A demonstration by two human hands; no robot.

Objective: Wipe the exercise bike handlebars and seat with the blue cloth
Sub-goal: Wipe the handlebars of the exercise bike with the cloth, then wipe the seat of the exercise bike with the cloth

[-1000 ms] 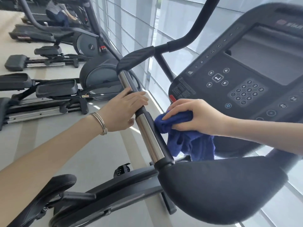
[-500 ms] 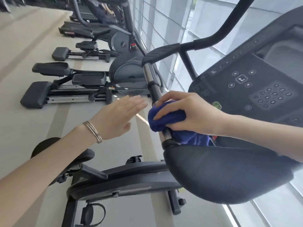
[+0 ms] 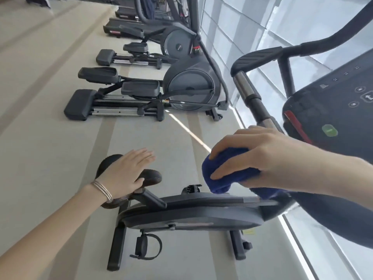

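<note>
My right hand (image 3: pixel 258 156) grips the bunched blue cloth (image 3: pixel 228 170) and holds it around the lower end of the bike's handlebar (image 3: pixel 252 98), a black and chrome bar that runs up to a ribbed black grip (image 3: pixel 258 56). My left hand (image 3: pixel 127 170) is flat with its fingers spread, holding nothing. It hovers in front of the black seat (image 3: pixel 153 176), which it partly hides. A bracelet sits on that wrist.
The bike's console (image 3: pixel 331 110) with buttons fills the right side. Its dark flywheel housing (image 3: pixel 191 213) and a pedal (image 3: pixel 145 246) lie below. Two elliptical trainers (image 3: pixel 181 87) stand on the grey floor beyond, beside a glass wall (image 3: pixel 242 23). A person stands at far machines.
My right hand slid the cloth down the handlebar toward its lower end. My left hand let go of the bar, moved away left and now hovers over the seat. The view tilted down.
</note>
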